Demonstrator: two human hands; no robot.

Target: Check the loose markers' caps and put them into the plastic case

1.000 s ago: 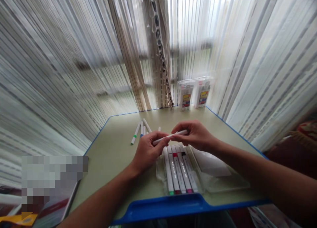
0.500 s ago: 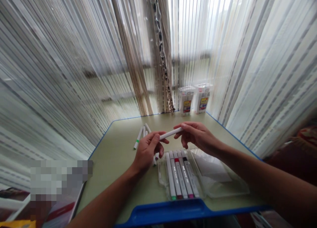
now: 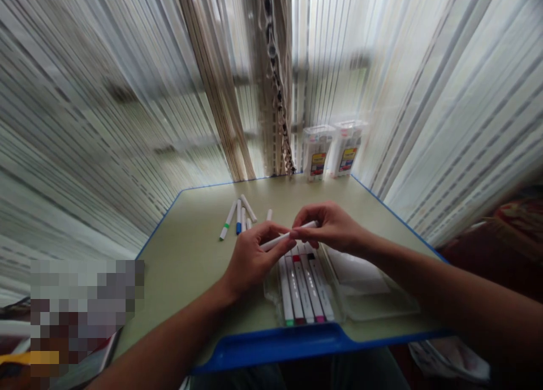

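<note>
A white marker (image 3: pixel 278 243) lies across both hands above the table. My left hand (image 3: pixel 257 254) is closed on its lower left part, and my right hand (image 3: pixel 328 226) pinches the other end, the fingertips of both nearly meeting. Just below, several white markers (image 3: pixel 306 291) with coloured end tips lie side by side in an open clear plastic case (image 3: pixel 274 294). The case's clear lid (image 3: pixel 382 308) is folded out to the right with a white sheet in it. Beyond my left hand, several loose markers (image 3: pixel 229 220) lie scattered, one with a green band and one with a blue end.
The pale green table (image 3: pixel 178 277) has a blue rim with a raised blue ledge (image 3: pixel 280 345) at the front. Two clear marker boxes (image 3: pixel 318 155) stand upright at the back right. Striped string curtains (image 3: pixel 148 85) hang behind the table.
My hands have drawn closer together along the marker and come lower over the case. The view has shifted, and more of the loose markers show behind my left hand.
</note>
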